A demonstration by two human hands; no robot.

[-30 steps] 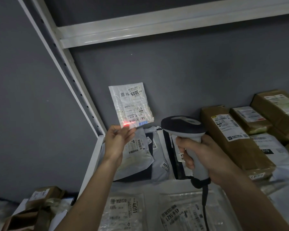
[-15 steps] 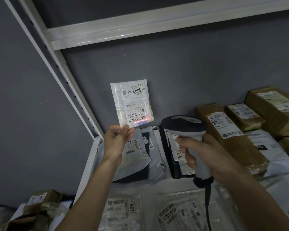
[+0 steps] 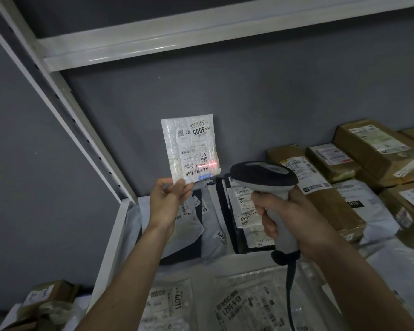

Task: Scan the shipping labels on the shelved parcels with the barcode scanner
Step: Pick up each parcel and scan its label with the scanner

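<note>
**Red scan line sitting just above the barcode on the little white packet**

Crinkly white packet point(image 3: 190, 149) is pinched by its bottom corner in the left hand point(image 3: 169, 203), thumb and fingertips closed on the lower edge, so the packet stands up above that hand with its long side roughly vertical and the label facing the scanner. The printing looks upside down from here, with the big "3005" near the top.

Right hand point(image 3: 289, 220) is wrapped tight around the grip of the barcode scanner point(image 3: 263, 177), a finger curled round the front of the handle. The scanner head sits just right of the packet and a bit lower than its middle, nose aimed left and away at the label.

The bit that matters: the red line point(image 3: 209, 165) lands on the right part of the label, just above the long barcode point(image 3: 197, 172) near the packet's bottom edge, not clearly across it. My guess is the next move is a small tilt down, or raising the packet a touch, so the beam crosses the bars.

Other parcels point(image 3: 320, 187) lie on the shelf point(image 3: 110, 237) below and to the right of both hands.
</note>
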